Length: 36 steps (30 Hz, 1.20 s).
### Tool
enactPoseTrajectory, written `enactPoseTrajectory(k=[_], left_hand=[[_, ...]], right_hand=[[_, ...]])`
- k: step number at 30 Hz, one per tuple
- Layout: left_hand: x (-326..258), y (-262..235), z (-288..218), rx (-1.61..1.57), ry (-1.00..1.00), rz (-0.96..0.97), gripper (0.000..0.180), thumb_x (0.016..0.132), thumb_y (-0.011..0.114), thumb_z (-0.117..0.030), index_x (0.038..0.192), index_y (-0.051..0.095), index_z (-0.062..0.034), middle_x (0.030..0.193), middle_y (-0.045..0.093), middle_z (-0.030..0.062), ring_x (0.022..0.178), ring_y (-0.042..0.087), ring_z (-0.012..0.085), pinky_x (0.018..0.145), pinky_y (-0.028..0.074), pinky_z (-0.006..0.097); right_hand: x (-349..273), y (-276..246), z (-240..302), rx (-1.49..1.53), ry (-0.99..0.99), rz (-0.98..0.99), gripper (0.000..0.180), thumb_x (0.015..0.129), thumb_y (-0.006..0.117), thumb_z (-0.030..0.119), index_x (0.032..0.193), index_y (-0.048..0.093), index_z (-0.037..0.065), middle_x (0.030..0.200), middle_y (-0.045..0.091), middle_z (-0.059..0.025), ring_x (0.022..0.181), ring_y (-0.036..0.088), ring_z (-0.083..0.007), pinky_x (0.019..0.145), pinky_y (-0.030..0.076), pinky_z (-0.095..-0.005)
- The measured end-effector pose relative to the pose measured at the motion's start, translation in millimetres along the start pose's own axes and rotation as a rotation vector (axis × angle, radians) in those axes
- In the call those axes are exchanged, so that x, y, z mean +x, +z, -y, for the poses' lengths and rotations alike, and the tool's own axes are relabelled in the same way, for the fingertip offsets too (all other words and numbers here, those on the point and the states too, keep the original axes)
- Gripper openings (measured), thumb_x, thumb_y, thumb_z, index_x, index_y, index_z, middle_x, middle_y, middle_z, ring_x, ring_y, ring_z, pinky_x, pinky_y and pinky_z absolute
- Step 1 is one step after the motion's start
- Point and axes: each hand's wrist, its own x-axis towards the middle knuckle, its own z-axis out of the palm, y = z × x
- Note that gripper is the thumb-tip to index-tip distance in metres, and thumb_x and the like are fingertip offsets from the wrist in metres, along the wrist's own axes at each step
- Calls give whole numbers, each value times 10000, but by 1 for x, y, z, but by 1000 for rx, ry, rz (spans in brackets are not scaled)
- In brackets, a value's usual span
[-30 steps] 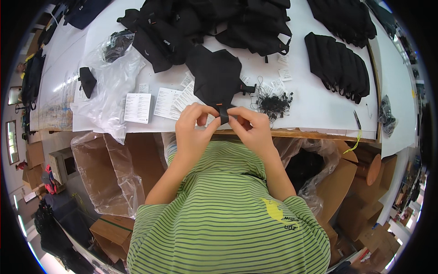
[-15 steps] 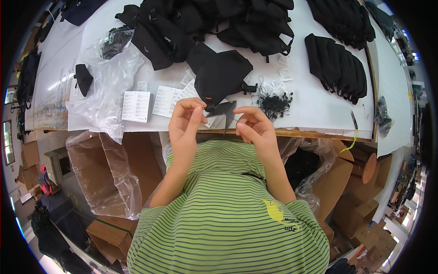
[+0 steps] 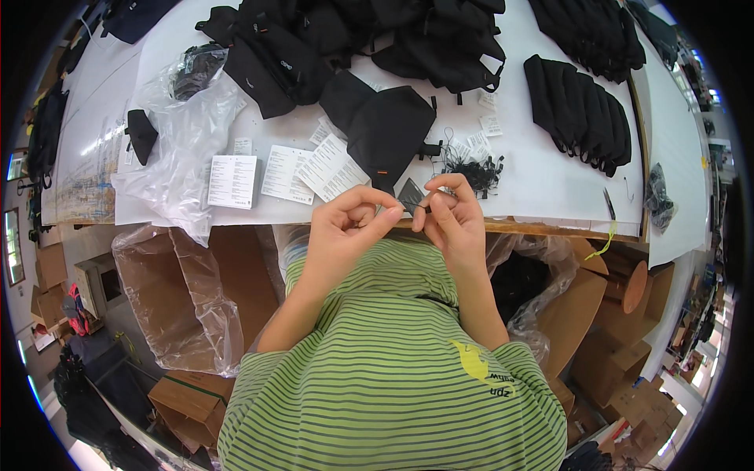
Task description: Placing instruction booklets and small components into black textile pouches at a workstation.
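Observation:
At the table's near edge my left hand [image 3: 349,228] and my right hand [image 3: 455,224] are close together, fingertips almost meeting. Both are closed in a pinch around what looks like a thin black tag string [image 3: 410,209], partly hidden by the fingers. Just beyond the fingertips a dark grey card-like tag [image 3: 410,191] shows a pointed corner. Behind it lies a black fabric bag [image 3: 389,129] with a small orange mark, its narrow end toward my hands. Left of the bag are fanned white printed cards [image 3: 334,169] and a stack of white cards [image 3: 232,182].
A tangle of black strings [image 3: 479,174] lies right of the bag. More black bags [image 3: 314,35] are heaped behind, with a row of them [image 3: 581,114] at the right. Clear plastic [image 3: 184,149] covers the left; small snips [image 3: 609,204] lie near the right edge. Cartons [image 3: 236,275] stand below.
My hands have come together from apart, the left moving right and slightly down. The bag's narrow end and the white cards beside it are more exposed.

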Motion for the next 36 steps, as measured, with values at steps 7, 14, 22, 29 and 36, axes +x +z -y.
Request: enactPoseTrajectory(k=[7, 14, 22, 29, 36], left_hand=[[-1, 8, -1, 24, -20, 48, 78, 837, 662, -37, 892, 635, 11, 562, 304, -122, 518, 243, -17, 488, 172, 194], [-3, 10, 1, 97, 38, -12, 79, 809, 683, -48, 864, 647, -3, 550, 296, -113, 509, 236, -11, 479, 170, 201], [-2, 11, 5, 122, 53, -31, 83, 798, 694, -32, 865, 655, -2, 546, 313, -117, 495, 227, -18, 479, 143, 192], [-2, 15, 7, 66, 56, -11, 67, 810, 680, -49, 852, 647, -8, 536, 285, -108, 497, 225, -9, 467, 152, 210], [18, 4, -2, 432, 412, 72, 155, 785, 714, -113, 872, 638, -11, 651, 487, -7, 589, 414, 103, 544, 343, 238]], right_hand=[[-2, 15, -2, -182, -153, -74, 173, 946, 537, 90, 1106, 482, 56, 730, 534, 1, 596, 467, -33, 481, 287, -157], [-4, 14, -3, -169, -164, -57, 168, 938, 540, 72, 1098, 492, 54, 743, 527, 7, 620, 476, -39, 503, 303, -163], [-5, 21, -5, -363, -269, -179, 181, 908, 578, 37, 1077, 511, 46, 751, 551, 6, 631, 483, -39, 557, 359, -173], [-6, 22, -10, -611, -442, -203, 143, 882, 602, 17, 1012, 547, 31, 742, 579, -6, 632, 507, -45, 545, 356, -176], [-3, 19, 1, -596, -430, -171, 151, 903, 578, 36, 1043, 521, 42, 753, 563, 0, 629, 490, -43, 534, 349, -177]])
